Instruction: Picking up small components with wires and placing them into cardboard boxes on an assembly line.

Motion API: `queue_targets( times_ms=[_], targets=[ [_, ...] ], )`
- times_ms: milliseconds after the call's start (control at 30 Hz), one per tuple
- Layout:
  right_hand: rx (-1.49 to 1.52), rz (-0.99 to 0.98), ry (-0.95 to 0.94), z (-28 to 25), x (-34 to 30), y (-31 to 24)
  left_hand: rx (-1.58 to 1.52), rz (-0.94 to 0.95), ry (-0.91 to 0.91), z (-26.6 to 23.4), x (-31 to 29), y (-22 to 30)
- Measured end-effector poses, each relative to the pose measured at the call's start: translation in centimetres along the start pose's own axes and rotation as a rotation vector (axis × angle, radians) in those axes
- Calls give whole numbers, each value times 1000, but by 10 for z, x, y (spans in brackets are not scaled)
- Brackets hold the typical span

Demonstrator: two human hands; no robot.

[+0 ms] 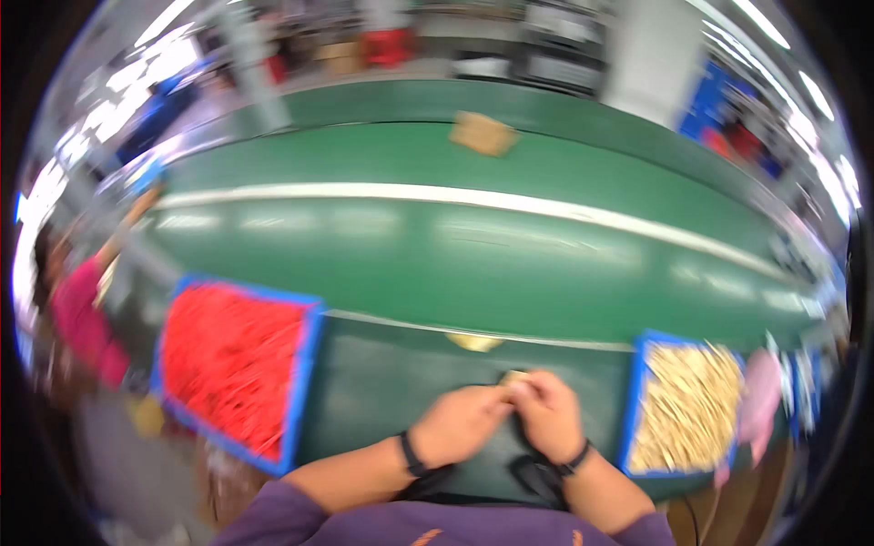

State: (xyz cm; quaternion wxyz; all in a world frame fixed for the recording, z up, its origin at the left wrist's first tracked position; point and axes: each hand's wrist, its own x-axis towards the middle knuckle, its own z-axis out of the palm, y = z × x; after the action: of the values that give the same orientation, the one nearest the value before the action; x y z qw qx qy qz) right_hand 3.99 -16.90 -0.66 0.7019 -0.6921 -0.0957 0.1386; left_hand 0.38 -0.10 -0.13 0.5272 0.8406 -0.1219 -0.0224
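Observation:
My left hand (462, 420) and my right hand (549, 414) meet in front of me over the dark green worktop. Their fingers are closed together around a small pale yellow piece (514, 376), mostly covered by the fingertips and blurred, so its kind does not show. Just beyond the hands, a yellowish flat piece (474, 341) lies at the edge of the belt. To the left stands a blue tray (309, 364) full of thin red pieces (235, 359). On the right, another blue tray (635, 400) holds many slim pale yellow strips (687, 408).
A long green conveyor belt (382, 259) with a white stripe runs across beyond the worktop. A brown block-like item (482, 134) rests on its far side. At far left a person in a pink top (86, 314) reaches toward the belt. Pink cloth (757, 400) hangs beside the right tray.

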Motion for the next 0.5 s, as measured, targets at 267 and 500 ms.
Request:
queue_targets(
  times_ms=[267, 500],
  targets=[
    [15, -202, 81, -2, 3, 8, -164, -171, -12, 6, 2, 5],
    [93, -83, 31, -4, -4, 1, -178, -218, -68, 4, 2, 29]
  ],
)
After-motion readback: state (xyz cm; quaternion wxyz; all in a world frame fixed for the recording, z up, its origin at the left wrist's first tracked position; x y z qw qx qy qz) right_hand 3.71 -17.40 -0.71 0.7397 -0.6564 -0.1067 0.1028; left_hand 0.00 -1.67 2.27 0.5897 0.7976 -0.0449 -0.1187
